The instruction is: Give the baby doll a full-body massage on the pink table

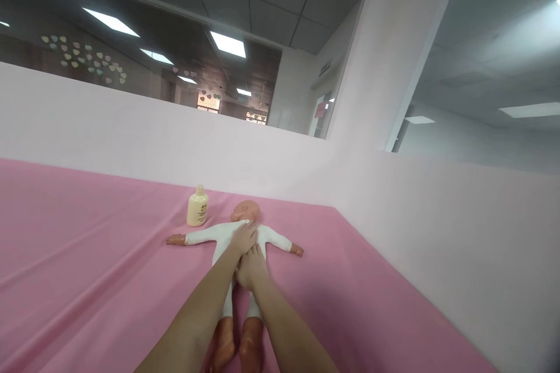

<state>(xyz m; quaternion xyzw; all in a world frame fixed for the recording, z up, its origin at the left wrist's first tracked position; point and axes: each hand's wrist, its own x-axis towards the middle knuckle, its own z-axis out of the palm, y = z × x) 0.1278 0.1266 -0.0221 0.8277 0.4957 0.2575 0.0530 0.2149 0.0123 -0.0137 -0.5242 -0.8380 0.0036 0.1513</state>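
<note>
A baby doll (223, 236) in a white long-sleeved suit lies on its back, arms spread wide, head toward the wall and bare feet toward me. On its chest rests my left hand (244, 237), fingers stretched out and lying flat. My right hand (252, 267) is just below it, on the doll's belly, with its fingers extended up toward the left hand. Neither hand grips anything that I can see. Both forearms cover part of the doll's trunk and legs. A cream-coloured bottle (198, 208) with dark print stands upright beside the doll's outstretched arm, on the left.
Pink cloth (109, 245) covers the surface under the doll, with long folds on the left. A white wall (262, 154) borders it at the back and right. Above are large windows (175, 41) showing ceiling lights and heart-shaped stickers.
</note>
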